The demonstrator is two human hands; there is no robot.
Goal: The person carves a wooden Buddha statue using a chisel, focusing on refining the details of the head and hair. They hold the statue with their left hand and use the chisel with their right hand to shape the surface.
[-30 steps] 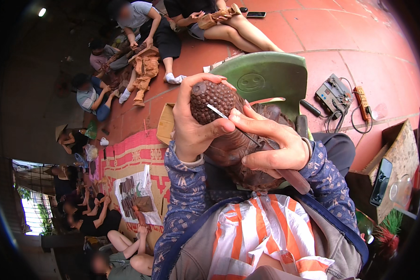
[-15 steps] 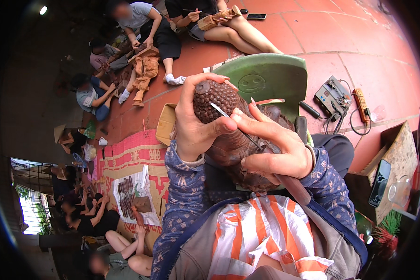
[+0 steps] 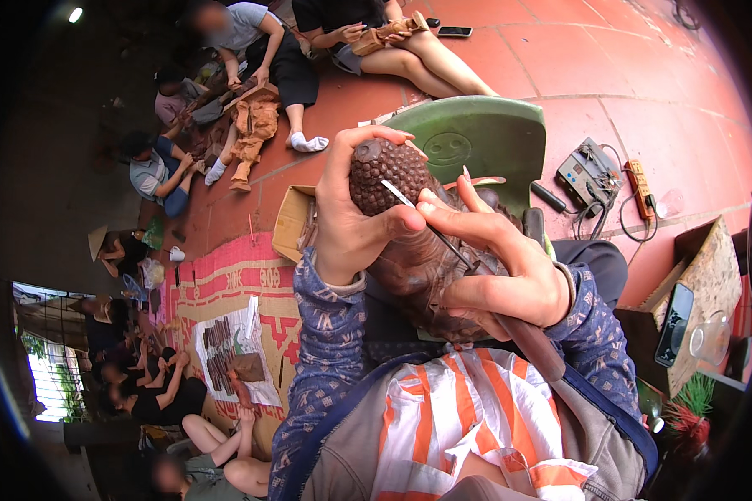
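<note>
A dark brown wooden statue (image 3: 384, 171) lies tilted in front of me, its head covered in small round carved bumps. My left hand (image 3: 342, 221) is wrapped round that head from the left, with its thumb by the blade. In my right hand (image 3: 510, 271) is a carving chisel (image 3: 532, 351), its wooden handle running under the palm toward my body. Thumb and forefinger steady the thin metal shaft, and the pale blade tip touches or nearly touches the bumps. Behind the statue stands a green plastic chair (image 3: 505, 138). The statue's lower part is partly hidden by my right hand.
To the right are a grey electrical box (image 3: 589, 175), a power strip (image 3: 640, 188) with cables, and a phone (image 3: 674, 324) on a wooden box. A cardboard box (image 3: 290, 224) and a patterned mat (image 3: 267, 334) with several tools lie left. Several people sit beyond.
The view has shifted slightly. My right hand and the chisel have moved a little against the statue's head, the blade staying among the bumps. Both grips remain the same.
</note>
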